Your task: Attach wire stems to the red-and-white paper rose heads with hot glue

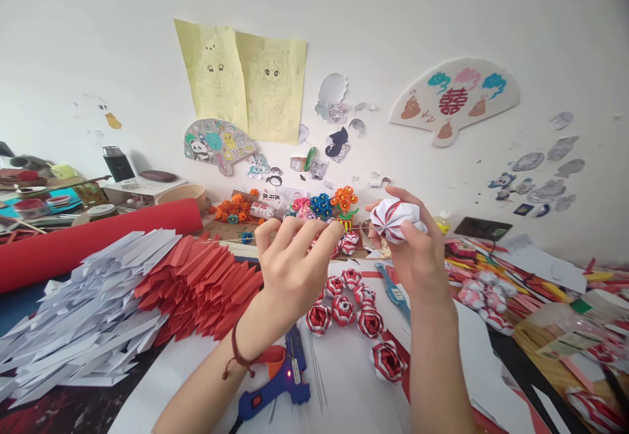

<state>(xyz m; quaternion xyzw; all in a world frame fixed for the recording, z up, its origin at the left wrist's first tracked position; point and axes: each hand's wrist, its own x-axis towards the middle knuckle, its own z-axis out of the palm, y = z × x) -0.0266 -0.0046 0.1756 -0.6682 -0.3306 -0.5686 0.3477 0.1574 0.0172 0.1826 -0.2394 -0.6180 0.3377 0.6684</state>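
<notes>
My right hand (417,244) is raised, fingers closed round a white paper flower (393,219) with red stripes. Left of it, my left hand (299,260) has curled fingers, pinched at the tip beside the flower. A faint thin line seems to run from that pinch to the flower, but what is in the fingers is too small to make out. Below the hands, several red and white paper flowers (343,311) lie on the white sheet (354,391). A blue glue gun (275,385) with a lit red light lies under my left forearm, near thin metal rods (318,368).
Stacks of folded white paper (93,316) and red paper (196,283) spread at left, before a red roll (103,240). Small colourful flowers (322,208) stand at the back by the wall. A clear plastic container (560,329) and paper strips (535,270) crowd the right side.
</notes>
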